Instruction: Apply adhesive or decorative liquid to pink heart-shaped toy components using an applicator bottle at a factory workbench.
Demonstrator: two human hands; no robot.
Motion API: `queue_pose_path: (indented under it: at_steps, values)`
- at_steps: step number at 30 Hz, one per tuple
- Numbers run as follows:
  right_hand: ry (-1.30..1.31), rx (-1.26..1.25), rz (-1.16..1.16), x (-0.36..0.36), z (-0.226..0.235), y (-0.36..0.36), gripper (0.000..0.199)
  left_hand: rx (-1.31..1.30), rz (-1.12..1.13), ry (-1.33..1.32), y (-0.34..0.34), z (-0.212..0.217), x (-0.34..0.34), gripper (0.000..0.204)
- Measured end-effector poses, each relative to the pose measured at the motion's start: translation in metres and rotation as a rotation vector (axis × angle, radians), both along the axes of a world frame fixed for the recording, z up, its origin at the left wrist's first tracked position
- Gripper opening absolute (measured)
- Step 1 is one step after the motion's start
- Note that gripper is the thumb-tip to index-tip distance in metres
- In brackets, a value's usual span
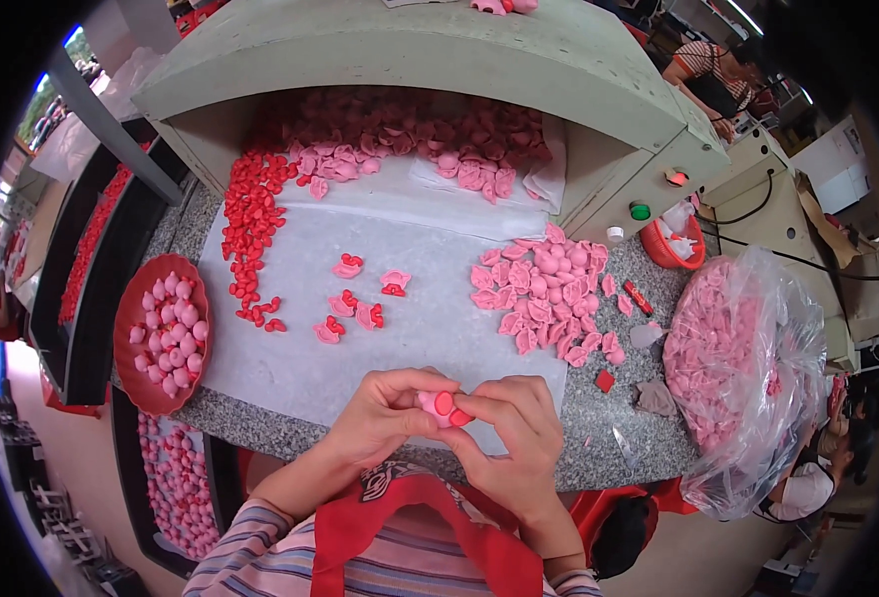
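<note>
Near the front edge of the bench, my left hand (pixel 388 410) pinches a small pink plastic part with red bow-like pieces (pixel 442 405). My right hand (pixel 512 423) meets it from the other side, thumb and fingertips closed on the red portion. Ahead on the white sheet (pixel 420 328) lie several pink shells with red bows attached (pixel 348 266). A heap of loose pink shells (pixel 549 289) is on the sheet's right side. Down its left side runs a strip of small red bows (pixel 248 234). The fingers partly cover the held part.
A grey-green metal box (pixel 439 50) with an open front holds more pink and red parts. At left stands a red dish (pixel 164 393) of round pink pieces. A plastic-lined tub of pink shells (pixel 718 338), a small red bucket (pixel 680 261) and a red marker (pixel 638 297) are at right.
</note>
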State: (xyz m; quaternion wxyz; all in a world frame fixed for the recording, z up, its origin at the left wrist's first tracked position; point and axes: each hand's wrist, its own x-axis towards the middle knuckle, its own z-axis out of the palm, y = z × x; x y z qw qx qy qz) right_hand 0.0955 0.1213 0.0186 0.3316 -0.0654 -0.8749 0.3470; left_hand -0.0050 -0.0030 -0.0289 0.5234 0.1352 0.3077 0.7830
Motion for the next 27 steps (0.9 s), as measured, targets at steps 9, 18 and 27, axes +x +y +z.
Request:
queue_pose_path:
  at_steps: [9,18,27]
  values:
    - [0.004,0.037,0.058,-0.006,-0.001,0.004,0.035,0.048,0.056,-0.026,0.002,-0.008,0.005,0.028]
    - [0.079,-0.018,0.136,-0.004,-0.013,0.01,0.033,0.03,0.117,0.208,0.0,0.002,0.003,0.03]
    - [0.256,-0.169,0.149,0.008,-0.045,0.01,0.031,-0.005,0.142,0.645,-0.001,0.016,0.006,0.031]
